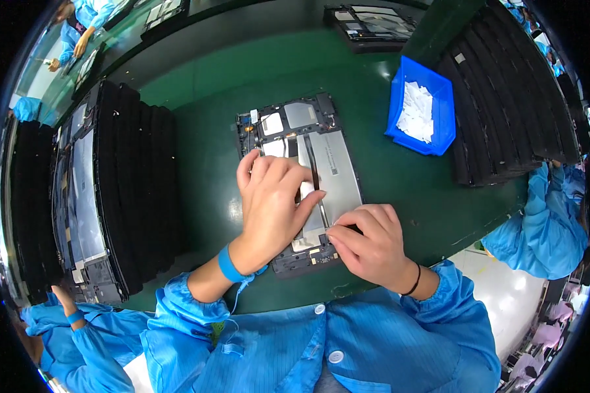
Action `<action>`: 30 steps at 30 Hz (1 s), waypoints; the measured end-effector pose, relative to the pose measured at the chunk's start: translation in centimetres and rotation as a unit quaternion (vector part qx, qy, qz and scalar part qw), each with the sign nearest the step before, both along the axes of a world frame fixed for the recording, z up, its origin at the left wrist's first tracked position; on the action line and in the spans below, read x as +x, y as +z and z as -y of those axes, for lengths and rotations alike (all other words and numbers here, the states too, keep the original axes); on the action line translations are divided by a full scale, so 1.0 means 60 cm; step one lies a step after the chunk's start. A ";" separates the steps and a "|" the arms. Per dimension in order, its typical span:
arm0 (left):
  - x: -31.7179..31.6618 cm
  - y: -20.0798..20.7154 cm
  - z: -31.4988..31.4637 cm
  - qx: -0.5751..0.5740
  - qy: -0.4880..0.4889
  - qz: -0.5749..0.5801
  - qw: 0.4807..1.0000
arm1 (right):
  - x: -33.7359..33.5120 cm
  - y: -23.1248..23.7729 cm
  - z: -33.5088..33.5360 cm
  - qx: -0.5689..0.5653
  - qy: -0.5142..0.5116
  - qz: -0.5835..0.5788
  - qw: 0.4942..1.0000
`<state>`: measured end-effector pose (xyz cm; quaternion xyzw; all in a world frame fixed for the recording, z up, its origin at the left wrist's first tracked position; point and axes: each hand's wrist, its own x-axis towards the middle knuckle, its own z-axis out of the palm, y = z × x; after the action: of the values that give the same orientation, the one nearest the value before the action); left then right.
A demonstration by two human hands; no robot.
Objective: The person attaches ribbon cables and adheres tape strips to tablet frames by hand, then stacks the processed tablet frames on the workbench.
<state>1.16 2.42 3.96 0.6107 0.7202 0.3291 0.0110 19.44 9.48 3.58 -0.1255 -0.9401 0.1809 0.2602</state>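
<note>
So the thing to look at here is how the dark strip (313,164) lines up with the two hands. It runs lengthwise down the flat device (339,177), which lies with its innards facing up on the green surface (203,177), right in front of the person. Both long axes slant the same way: far end a bit to the left, near end a bit to the right, so roughly toward the wearer's body.

The right hand (373,245) is the closer one to the strip's near end. It comes in from the right, thumb and index fingertips nearly meeting there, so from that grip the strip stretches away up and slightly left. Can't tell if anything is pinched between them (the fingers hide the exact spot, annoyingly).

The left hand (272,196) reaches over the device from the near left side, fingers curled above the left part, thumb tip right beside the strip's middle. Can't tell whether that grip is clamped on anything either.

IMO the angle is what counts: right hand at the near end, left hand alongside, strip between the left palm and the blue bin (442,124) off to the far right.
</note>
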 end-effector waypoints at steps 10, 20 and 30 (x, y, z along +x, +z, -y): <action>-0.002 0.004 0.005 -0.064 0.013 0.014 0.998 | -0.001 0.002 -0.001 -0.032 -0.004 0.004 0.999; -0.029 -0.046 0.048 0.002 0.156 0.000 0.988 | 0.006 -0.011 -0.036 -0.095 -0.054 0.044 0.993; -0.063 -0.052 0.086 -0.064 0.074 0.035 0.995 | -0.032 -0.041 -0.061 -0.108 -0.072 0.077 0.989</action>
<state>-2.64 -2.74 0.86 0.5420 0.7821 0.3034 0.0503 17.50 13.13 1.09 -0.2337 -0.9207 0.2524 0.1845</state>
